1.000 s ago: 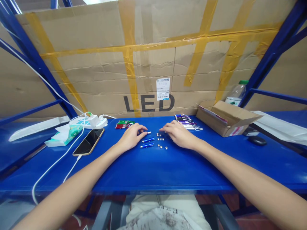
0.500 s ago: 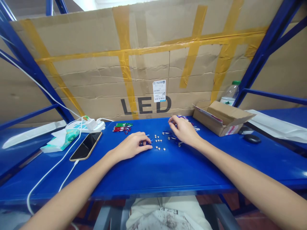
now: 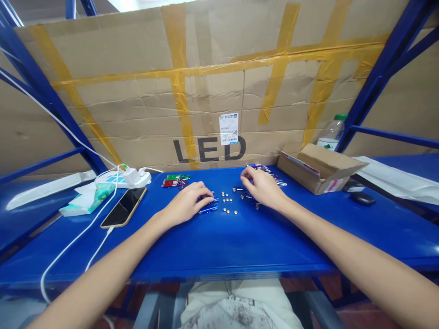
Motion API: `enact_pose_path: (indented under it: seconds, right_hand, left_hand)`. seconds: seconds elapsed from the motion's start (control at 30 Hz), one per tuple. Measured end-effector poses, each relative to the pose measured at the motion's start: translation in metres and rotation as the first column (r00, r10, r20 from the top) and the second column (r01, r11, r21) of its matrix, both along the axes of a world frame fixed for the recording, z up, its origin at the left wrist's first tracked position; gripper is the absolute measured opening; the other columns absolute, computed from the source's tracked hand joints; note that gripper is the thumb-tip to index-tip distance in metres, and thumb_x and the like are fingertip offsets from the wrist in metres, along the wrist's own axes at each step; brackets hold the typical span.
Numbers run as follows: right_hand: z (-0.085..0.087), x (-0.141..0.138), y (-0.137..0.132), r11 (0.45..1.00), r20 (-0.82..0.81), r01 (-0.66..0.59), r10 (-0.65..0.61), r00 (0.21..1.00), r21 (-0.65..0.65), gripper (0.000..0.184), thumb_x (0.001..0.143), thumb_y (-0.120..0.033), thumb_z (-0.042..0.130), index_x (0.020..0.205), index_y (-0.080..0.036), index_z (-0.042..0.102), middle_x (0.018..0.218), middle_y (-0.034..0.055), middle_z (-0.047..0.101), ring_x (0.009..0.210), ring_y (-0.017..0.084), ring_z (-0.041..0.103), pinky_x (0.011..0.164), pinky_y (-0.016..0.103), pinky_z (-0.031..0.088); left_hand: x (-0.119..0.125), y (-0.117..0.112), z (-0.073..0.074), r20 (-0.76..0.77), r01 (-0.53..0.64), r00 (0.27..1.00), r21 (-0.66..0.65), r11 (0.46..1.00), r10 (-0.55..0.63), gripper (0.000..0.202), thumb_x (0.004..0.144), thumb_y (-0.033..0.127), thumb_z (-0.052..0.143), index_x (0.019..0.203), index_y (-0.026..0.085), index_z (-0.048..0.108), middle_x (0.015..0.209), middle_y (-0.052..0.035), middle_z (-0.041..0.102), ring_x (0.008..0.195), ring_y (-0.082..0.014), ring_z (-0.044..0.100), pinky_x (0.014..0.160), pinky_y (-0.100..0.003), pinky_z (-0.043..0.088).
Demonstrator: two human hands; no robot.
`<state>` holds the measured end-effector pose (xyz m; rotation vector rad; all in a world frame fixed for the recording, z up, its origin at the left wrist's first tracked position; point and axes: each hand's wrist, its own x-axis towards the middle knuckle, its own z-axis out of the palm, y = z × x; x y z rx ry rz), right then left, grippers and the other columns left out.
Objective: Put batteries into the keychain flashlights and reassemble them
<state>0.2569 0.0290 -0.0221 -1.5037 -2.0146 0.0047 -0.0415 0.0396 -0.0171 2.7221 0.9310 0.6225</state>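
Note:
My left hand (image 3: 188,202) rests on the blue table (image 3: 233,246), with thumb and fingers closed round one of several shiny blue metal tubes. One blue tube (image 3: 208,209) lies bare just below the thumb; the others are partly hidden by the fingers. Small silver button cells (image 3: 227,200) lie in loose rows right of these tubes. My right hand (image 3: 262,185) is curled, fingertips bent towards the thumb; whatever they hold is hidden. Beside and under it are dark blue pieces with silver ends (image 3: 247,197). Behind it lie blue and purple pieces with cords (image 3: 255,166).
Green and red tubes with cords (image 3: 175,181) lie at the back left. Further left are a phone (image 3: 124,208) on a white cable, a tissue pack (image 3: 89,199) and a power strip (image 3: 137,178). An open cardboard box (image 3: 313,169), a bottle (image 3: 331,135) and a black mouse (image 3: 362,198) stand right.
My left hand has shifted slightly up and left, and the nearest blue tube now shows below its thumb. My right hand has stayed nearly in place.

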Motion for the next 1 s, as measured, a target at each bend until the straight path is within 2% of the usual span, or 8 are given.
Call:
enact_pose_path:
  seconds: [0.13, 0.2, 0.3, 0.4, 0.5, 0.63, 0.83, 1.0]
  right_hand:
    - [0.000, -0.001, 0.000, 1.000, 0.005, -0.001, 0.001, 1.000, -0.019, 0.011, 0.106, -0.023, 0.055, 0.103, -0.022, 0.065, 0.096, 0.0068, 0.077, 0.092, 0.026, 0.069, 0.079, 0.034, 0.044]
    - [-0.001, -0.001, -0.001, 0.999, 0.012, 0.000, 0.001, 1.000, -0.034, 0.011, 0.106, -0.024, 0.055, 0.104, -0.022, 0.065, 0.099, 0.0074, 0.079, 0.095, 0.027, 0.070, 0.079, 0.034, 0.045]
    - [0.000, -0.001, -0.001, 0.998, 0.027, 0.007, -0.005, 1.000, -0.060, 0.011, 0.107, -0.023, 0.055, 0.105, -0.021, 0.066, 0.102, 0.0080, 0.080, 0.097, 0.028, 0.071, 0.081, 0.035, 0.045]
    - [0.001, -0.002, -0.001, 0.997, 0.039, 0.010, -0.008, 0.999, -0.070, 0.012, 0.107, -0.024, 0.056, 0.106, -0.021, 0.067, 0.103, 0.0076, 0.080, 0.098, 0.028, 0.071, 0.082, 0.035, 0.046]
    - [0.001, -0.002, -0.002, 0.997, 0.046, 0.015, -0.012, 0.999, -0.073, 0.011, 0.107, -0.023, 0.056, 0.105, -0.022, 0.067, 0.102, 0.0069, 0.080, 0.097, 0.027, 0.071, 0.082, 0.034, 0.046]
    - [0.002, -0.003, -0.003, 0.997, 0.047, 0.016, -0.012, 0.999, -0.075, 0.011, 0.107, -0.023, 0.057, 0.105, -0.022, 0.068, 0.102, 0.0067, 0.080, 0.096, 0.026, 0.071, 0.082, 0.033, 0.046]
    - [0.001, -0.003, -0.003, 0.997, 0.053, -0.002, 0.007, 0.999, -0.083, 0.013, 0.107, -0.023, 0.056, 0.103, -0.021, 0.069, 0.102, 0.0073, 0.080, 0.096, 0.027, 0.071, 0.082, 0.034, 0.046]
    - [0.001, -0.003, -0.003, 0.997, 0.047, -0.040, 0.043, 0.998, -0.065, 0.014, 0.107, -0.024, 0.056, 0.103, -0.022, 0.070, 0.100, 0.0072, 0.080, 0.095, 0.027, 0.070, 0.082, 0.035, 0.047]
  left_hand:
    - [-0.005, 0.009, -0.005, -0.019, -0.119, 0.993, 0.049, 0.992, 0.120, 0.030, 0.107, 0.043, 0.062, 0.123, 0.022, 0.075, 0.126, -0.0105, 0.070, 0.116, -0.0294, 0.065, 0.106, -0.045, 0.050]
    - [-0.006, 0.013, -0.008, -0.027, -0.148, 0.988, 0.039, 0.988, 0.149, 0.032, 0.107, 0.045, 0.062, 0.125, 0.022, 0.076, 0.126, -0.0101, 0.073, 0.116, -0.0301, 0.066, 0.107, -0.047, 0.050]
    - [-0.005, 0.013, -0.010, -0.006, -0.145, 0.989, 0.003, 0.989, 0.145, 0.036, 0.108, 0.050, 0.059, 0.124, 0.024, 0.077, 0.122, -0.0085, 0.076, 0.113, -0.0286, 0.069, 0.104, -0.045, 0.052]
    - [-0.002, 0.011, -0.009, 0.009, -0.145, 0.989, -0.011, 0.989, 0.145, 0.039, 0.103, 0.056, 0.066, 0.124, 0.026, 0.078, 0.123, -0.0071, 0.077, 0.113, -0.0284, 0.071, 0.101, -0.043, 0.053]
    - [-0.001, 0.011, -0.008, -0.002, -0.144, 0.990, -0.012, 0.989, 0.144, 0.036, 0.099, 0.052, 0.073, 0.124, 0.026, 0.078, 0.123, -0.0064, 0.078, 0.115, -0.0290, 0.070, 0.101, -0.042, 0.053]
    - [-0.006, 0.019, -0.010, -0.035, -0.152, 0.988, -0.014, 0.988, 0.151, 0.031, 0.102, 0.045, 0.070, 0.124, 0.025, 0.079, 0.123, -0.0070, 0.079, 0.112, -0.0281, 0.070, 0.100, -0.042, 0.053]
    - [-0.012, 0.030, -0.013, -0.004, -0.099, 0.995, -0.031, 0.995, 0.099, 0.032, 0.103, 0.047, 0.068, 0.122, 0.025, 0.081, 0.123, -0.0081, 0.081, 0.110, -0.0289, 0.070, 0.104, -0.045, 0.050]
    - [-0.007, 0.019, -0.002, 0.105, -0.114, 0.988, 0.017, 0.993, 0.111, 0.034, 0.103, 0.050, 0.068, 0.121, 0.024, 0.079, 0.123, -0.0086, 0.077, 0.113, -0.0285, 0.067, 0.104, -0.044, 0.049]
